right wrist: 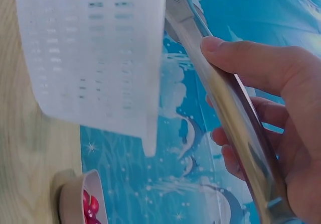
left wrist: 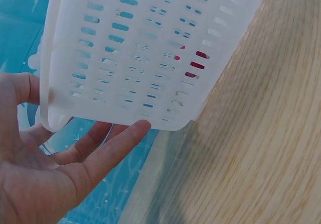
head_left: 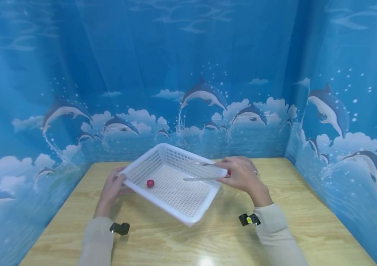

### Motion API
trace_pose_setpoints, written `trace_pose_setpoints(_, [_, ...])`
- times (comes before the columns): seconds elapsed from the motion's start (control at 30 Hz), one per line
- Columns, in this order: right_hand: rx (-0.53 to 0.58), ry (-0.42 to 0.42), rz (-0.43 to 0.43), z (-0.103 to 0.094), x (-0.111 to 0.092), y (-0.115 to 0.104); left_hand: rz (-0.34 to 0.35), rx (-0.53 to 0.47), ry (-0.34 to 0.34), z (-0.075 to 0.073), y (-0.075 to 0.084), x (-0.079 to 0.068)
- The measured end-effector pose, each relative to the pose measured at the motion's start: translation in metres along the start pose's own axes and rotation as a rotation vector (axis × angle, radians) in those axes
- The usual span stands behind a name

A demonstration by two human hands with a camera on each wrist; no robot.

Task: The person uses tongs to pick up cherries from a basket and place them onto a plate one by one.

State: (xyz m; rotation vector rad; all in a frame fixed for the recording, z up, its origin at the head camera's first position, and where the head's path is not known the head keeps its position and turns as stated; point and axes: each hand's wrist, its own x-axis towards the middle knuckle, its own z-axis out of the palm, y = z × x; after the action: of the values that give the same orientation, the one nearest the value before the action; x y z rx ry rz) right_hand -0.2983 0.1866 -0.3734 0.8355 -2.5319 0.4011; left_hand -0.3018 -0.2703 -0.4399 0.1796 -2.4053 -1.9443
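A white perforated plastic basket (head_left: 175, 214) is tilted over the table. My left hand (head_left: 110, 188) holds its left corner; in the left wrist view the thumb is at the rim and the fingers reach beneath the basket wall (left wrist: 135, 48). One small round red fruit (head_left: 150, 183) lies inside, toward the left. With my right hand (head_left: 241, 175) I grip metal tongs (head_left: 200, 179), whose two arms stand apart and extend over the basket's right side. In the right wrist view the thumb and fingers lie along the tongs' handle (right wrist: 230, 113).
A beige bowl (right wrist: 70, 201) with several shiny red fruits (right wrist: 90, 204) stands on the table, partly behind my right hand in the head view. The wooden table (head_left: 162, 247) is enclosed by a blue dolphin-print curtain (head_left: 142, 74) at the back and sides.
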Motion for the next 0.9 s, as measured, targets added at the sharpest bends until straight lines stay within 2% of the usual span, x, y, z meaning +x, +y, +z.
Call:
trace_pose_setpoints(0.27, [0.046, -0.077, -0.024, 0.011, 0.015, -0.011, 0.007, 0.016, -0.006, 0.001, -0.006, 0.001])
trace_pose_setpoints(0.5, [0.01, -0.136, -0.086, 0.01, 0.05, -0.027, 0.004, 0.007, -0.001, 0.002, -0.006, 0.0])
trace_pose_setpoints(0.57, [-0.014, -0.155, -0.1, 0.009, 0.06, -0.032, -0.002, -0.001, -0.006, 0.003, 0.002, -0.005])
trace_pose_setpoints(0.7, [-0.047, -0.2, -0.121, 0.009, 0.08, -0.042, 0.002, -0.003, -0.014, 0.003, 0.008, -0.008])
trace_pose_setpoints(0.9, [-0.015, -0.286, -0.1, 0.013, 0.106, -0.06, 0.04, 0.024, -0.006, -0.001, -0.002, -0.001])
